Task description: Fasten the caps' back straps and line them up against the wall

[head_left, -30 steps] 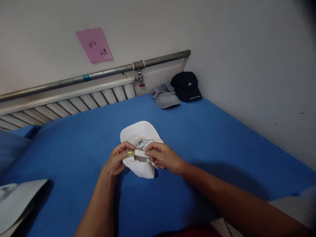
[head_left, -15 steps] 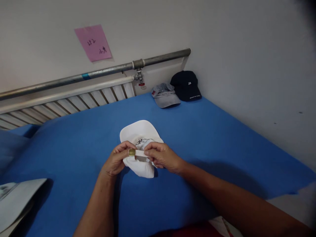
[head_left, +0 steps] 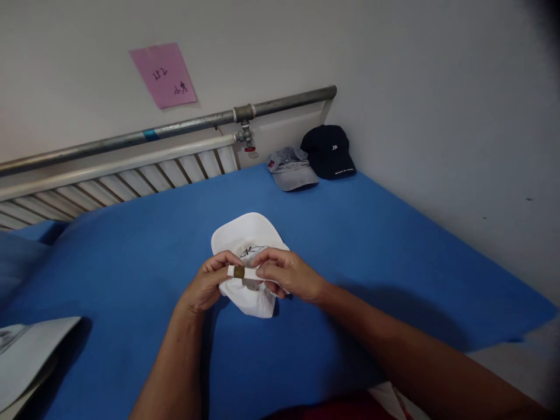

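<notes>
A white baseball cap (head_left: 249,228) lies on the blue bed sheet, its brim pointing away from me and its back opening towards me. Across that opening runs the white adjusting strap (head_left: 251,273), which passes through a brass-coloured buckle (head_left: 238,272). My left hand (head_left: 209,281) is closed, pinching the strap end at the buckle's left side between thumb and fingers. On the right of the buckle, my right hand (head_left: 289,273) pinches the strap as well. Dark lettering on the cap shows partly above the fingers.
A grey cap (head_left: 294,169) and a black cap (head_left: 329,153) sit in the far corner by the wall. Pale hat brims (head_left: 37,356) stick in at the lower left. Behind the bed sheet (head_left: 144,251) run a radiator (head_left: 161,175) and a metal pipe (head_left: 192,127).
The buckle has shifted right along the strap, and a short white strap end now shows at its left. Both hands stay at nearly the same place.
</notes>
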A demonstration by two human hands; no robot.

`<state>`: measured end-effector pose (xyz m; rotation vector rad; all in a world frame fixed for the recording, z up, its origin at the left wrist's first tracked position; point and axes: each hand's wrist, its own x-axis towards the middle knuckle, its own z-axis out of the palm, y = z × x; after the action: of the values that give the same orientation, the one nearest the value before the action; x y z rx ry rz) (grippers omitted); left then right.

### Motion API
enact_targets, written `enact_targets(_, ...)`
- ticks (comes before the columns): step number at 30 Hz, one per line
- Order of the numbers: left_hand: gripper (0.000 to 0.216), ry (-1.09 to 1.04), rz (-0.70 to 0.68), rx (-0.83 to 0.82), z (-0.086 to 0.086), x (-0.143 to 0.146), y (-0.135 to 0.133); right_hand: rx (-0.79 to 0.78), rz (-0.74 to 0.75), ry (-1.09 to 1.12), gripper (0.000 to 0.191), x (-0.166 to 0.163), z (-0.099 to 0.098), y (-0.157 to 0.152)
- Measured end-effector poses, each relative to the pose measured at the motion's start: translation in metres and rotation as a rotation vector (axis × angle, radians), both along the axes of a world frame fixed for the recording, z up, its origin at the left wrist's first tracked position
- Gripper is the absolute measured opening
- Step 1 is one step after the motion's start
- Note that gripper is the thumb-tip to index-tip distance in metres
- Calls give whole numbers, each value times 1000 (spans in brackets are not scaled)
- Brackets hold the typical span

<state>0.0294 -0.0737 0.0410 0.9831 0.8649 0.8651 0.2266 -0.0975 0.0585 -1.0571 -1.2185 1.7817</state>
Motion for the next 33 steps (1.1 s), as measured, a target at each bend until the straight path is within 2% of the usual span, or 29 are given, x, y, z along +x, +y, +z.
enact_targets(3,27,11,-2,17,0,1,-1,9,-6,3,20,2,-3,1)
enact_targets(8,23,18,-20,13,0,5,-2,10,-4,73,20,-2,-8,1)
enact_targets(15,24,29,-22,22,0,3,-3,85,58,-54,29,8,0,1)
enact_targets(33,24,127,-103,67,-1,3,-5,138,51,-92,16,6,2,0)
